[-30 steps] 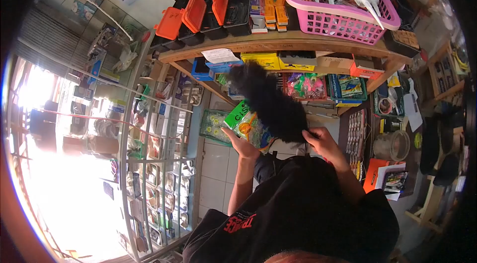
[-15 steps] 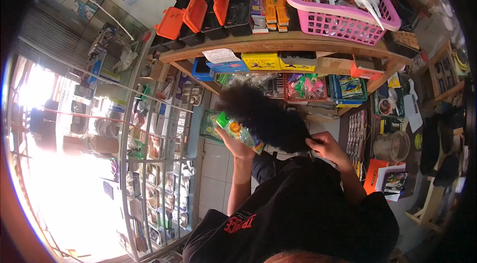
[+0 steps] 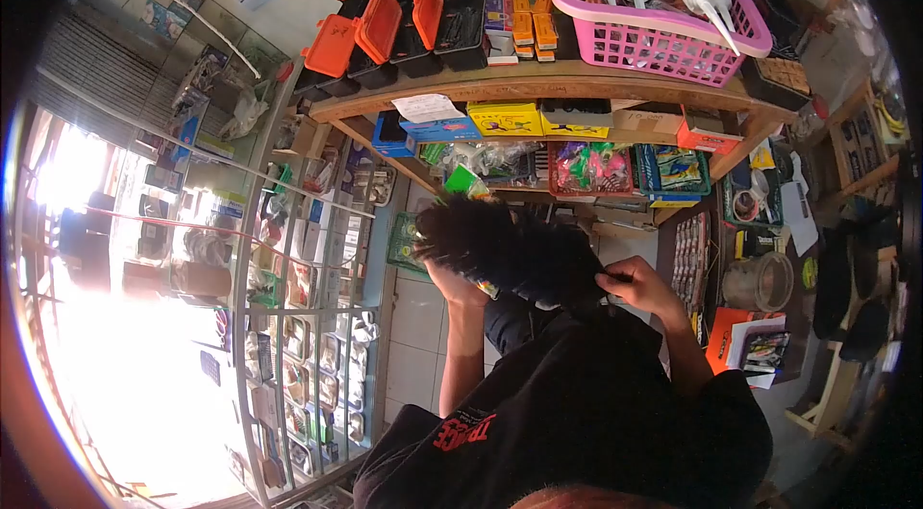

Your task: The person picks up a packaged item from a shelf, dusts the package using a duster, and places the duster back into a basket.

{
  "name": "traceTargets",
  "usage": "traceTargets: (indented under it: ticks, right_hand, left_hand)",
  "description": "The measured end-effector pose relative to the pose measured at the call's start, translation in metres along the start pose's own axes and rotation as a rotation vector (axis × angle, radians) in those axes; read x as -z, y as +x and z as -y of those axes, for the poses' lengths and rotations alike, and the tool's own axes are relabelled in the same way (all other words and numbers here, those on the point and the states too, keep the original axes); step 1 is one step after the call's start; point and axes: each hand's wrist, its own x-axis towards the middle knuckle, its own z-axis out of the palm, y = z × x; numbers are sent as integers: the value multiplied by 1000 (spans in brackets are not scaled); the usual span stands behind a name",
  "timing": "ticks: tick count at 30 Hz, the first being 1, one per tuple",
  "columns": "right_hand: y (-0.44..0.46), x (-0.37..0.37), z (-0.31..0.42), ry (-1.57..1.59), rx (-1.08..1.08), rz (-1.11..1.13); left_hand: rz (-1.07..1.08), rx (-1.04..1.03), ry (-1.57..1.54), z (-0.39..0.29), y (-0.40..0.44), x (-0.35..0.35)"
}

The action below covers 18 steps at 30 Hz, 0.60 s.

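Note:
A black, fluffy feather duster (image 3: 514, 249) stretches across the middle of the view. My right hand (image 3: 639, 288) is closed around its handle end, at the right. At the left, my left hand (image 3: 456, 286) holds up a clear plastic packet with a green top (image 3: 463, 182). The duster lies over most of that packet and hides the fingers of my left hand. Only the packet's green top and a small coloured corner by the wrist show around the feathers.
Ahead is a wooden shelf (image 3: 538, 84) bearing open orange-lidded boxes (image 3: 332, 45) and a pink basket (image 3: 663, 55) of sealant tubes. A green basket (image 3: 409, 254) sits low on the left, near a glass display case (image 3: 288, 311). A clear tub (image 3: 758, 282) stands at the right.
The duster has swung left and down over the packet, covering its orange and yellow parts. The packet's green top now shows above the feathers. My right hand has barely moved.

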Motion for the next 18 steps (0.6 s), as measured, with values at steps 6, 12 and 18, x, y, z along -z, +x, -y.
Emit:
traceTargets:
  ticks: [6, 12, 18]
  right_hand:
    - [0, -1, -14, 21, -21, 61]
    - [1, -6, -9, 66, 28, 38]
    - [3, -6, -14, 17, 8, 69]
  left_hand:
    - [161, -12, 28, 0, 12, 41]
    - [51, -32, -20, -4, 7, 34]
    - [39, -15, -49, -5, 6, 34]
